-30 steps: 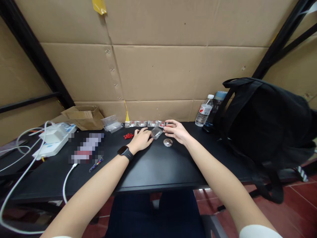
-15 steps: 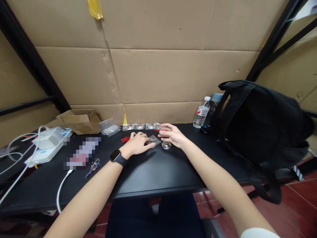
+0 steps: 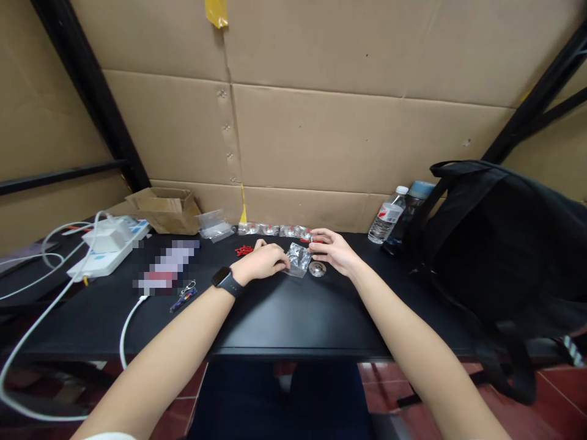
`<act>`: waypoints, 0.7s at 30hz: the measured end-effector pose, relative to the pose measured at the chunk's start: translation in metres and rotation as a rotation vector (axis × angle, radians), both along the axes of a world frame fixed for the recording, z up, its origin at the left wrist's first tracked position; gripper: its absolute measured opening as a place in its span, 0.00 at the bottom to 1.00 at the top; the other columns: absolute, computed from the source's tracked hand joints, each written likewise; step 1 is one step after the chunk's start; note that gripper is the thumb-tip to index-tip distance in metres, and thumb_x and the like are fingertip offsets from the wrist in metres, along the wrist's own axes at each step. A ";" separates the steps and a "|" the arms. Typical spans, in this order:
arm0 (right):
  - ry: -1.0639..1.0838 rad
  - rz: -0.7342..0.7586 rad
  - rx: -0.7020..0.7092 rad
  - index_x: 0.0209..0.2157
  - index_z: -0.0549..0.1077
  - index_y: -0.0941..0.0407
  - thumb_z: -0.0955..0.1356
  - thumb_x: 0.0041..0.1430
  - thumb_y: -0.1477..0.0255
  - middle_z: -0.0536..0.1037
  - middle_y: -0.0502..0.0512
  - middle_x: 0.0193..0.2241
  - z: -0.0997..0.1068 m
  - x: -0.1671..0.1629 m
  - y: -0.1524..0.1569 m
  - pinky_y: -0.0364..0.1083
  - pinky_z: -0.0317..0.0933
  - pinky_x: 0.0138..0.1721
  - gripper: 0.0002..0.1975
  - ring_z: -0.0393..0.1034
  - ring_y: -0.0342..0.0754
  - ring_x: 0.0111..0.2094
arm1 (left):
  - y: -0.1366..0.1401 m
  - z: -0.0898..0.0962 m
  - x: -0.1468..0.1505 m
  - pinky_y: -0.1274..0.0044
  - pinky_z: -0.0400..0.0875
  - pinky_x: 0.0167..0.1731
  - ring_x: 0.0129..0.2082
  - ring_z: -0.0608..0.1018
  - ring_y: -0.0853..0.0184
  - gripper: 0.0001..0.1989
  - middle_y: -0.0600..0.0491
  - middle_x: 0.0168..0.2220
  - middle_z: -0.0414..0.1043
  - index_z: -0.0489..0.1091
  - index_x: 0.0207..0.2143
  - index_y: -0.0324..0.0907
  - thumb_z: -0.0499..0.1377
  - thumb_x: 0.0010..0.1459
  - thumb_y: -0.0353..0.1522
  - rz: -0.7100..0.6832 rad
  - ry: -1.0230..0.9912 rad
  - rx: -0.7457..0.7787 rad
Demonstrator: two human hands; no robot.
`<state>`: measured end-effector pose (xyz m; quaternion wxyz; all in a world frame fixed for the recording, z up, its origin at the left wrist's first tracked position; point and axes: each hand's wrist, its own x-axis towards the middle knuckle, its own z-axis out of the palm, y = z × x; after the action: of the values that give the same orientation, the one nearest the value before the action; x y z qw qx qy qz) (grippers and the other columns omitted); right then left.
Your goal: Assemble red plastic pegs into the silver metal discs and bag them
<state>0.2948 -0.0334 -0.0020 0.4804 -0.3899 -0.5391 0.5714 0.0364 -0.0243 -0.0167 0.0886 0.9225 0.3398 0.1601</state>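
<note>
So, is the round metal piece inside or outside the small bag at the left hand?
Outside: the round metal piece lies on the black table, just right of the small bag.

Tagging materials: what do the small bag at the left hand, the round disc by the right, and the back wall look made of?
Small bag: likely thin clear plastic, glossy; crinkled glints, see-through lower edge.
Round disc: probably polished metal, from its silvery shine; coated plastic possible.
Back wall: likely cardboard, matte brown, with straight fold creases.
</note>
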 end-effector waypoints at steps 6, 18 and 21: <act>-0.026 -0.011 0.041 0.45 0.77 0.51 0.79 0.46 0.73 0.77 0.52 0.43 0.000 -0.002 0.000 0.44 0.74 0.34 0.23 0.78 0.46 0.36 | -0.002 -0.002 0.003 0.67 0.55 0.51 0.57 0.73 0.57 0.10 0.55 0.51 0.78 0.81 0.38 0.56 0.62 0.58 0.30 -0.118 0.018 -0.028; -0.692 -0.041 0.590 0.47 0.77 0.54 0.75 0.49 0.72 0.78 0.56 0.44 -0.004 0.000 0.004 0.46 0.70 0.38 0.21 0.73 0.46 0.36 | -0.008 0.008 0.003 0.64 0.63 0.56 0.62 0.70 0.56 0.20 0.56 0.64 0.68 0.74 0.55 0.63 0.54 0.67 0.31 -0.063 0.215 -0.100; -0.851 0.019 0.708 0.46 0.78 0.54 0.74 0.51 0.72 0.79 0.54 0.40 0.002 -0.004 -0.004 0.45 0.67 0.37 0.18 0.72 0.46 0.34 | -0.012 0.013 0.001 0.59 0.62 0.58 0.64 0.67 0.53 0.21 0.54 0.67 0.64 0.71 0.58 0.65 0.55 0.67 0.34 -0.067 0.304 -0.116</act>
<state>0.2907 -0.0370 0.0000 0.3168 -0.3962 -0.8484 0.1516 0.0377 -0.0359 -0.0033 0.0946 0.9403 0.3269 -0.0041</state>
